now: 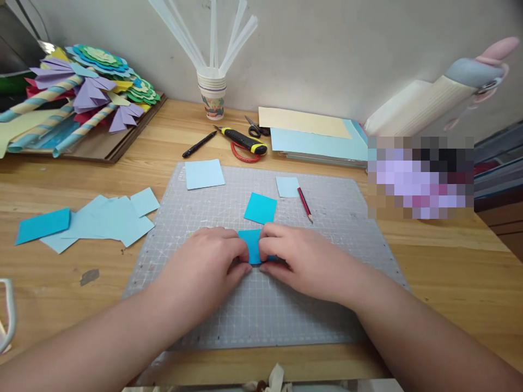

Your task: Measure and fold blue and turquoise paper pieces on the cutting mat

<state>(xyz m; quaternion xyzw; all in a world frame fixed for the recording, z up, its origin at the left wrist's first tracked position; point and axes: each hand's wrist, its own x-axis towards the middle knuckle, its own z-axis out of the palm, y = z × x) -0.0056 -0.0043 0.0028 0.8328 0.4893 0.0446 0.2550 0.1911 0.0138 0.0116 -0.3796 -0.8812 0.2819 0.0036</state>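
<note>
Between my two hands is a small piece of bright blue paper (pixel 254 247), low over the grey cutting mat (pixel 302 321). My left hand (pixel 216 253) pinches its left side and my right hand (pixel 292 253) pinches its right side. Thumbs are at the near edge, and the curled fingers cover both ends of the paper. Just beyond them lies a bright blue square (pixel 260 208) on the mat. A pale blue square (pixel 287 187) sits farther back, with a red and black pencil (pixel 304 204) beside it. At the mat's back left is a larger pale blue sheet (pixel 205 174).
Pale blue pieces (pixel 108 218) and a bright blue strip (pixel 43 226) lie left of the mat. Behind it are a black pen (pixel 199 144), a yellow-black cutter (pixel 244 140), scissors (pixel 256 128), a paper cup (pixel 212 98) with white sticks and stacked paper (pixel 318 141). Paper flowers (pixel 93 90) fill the back left.
</note>
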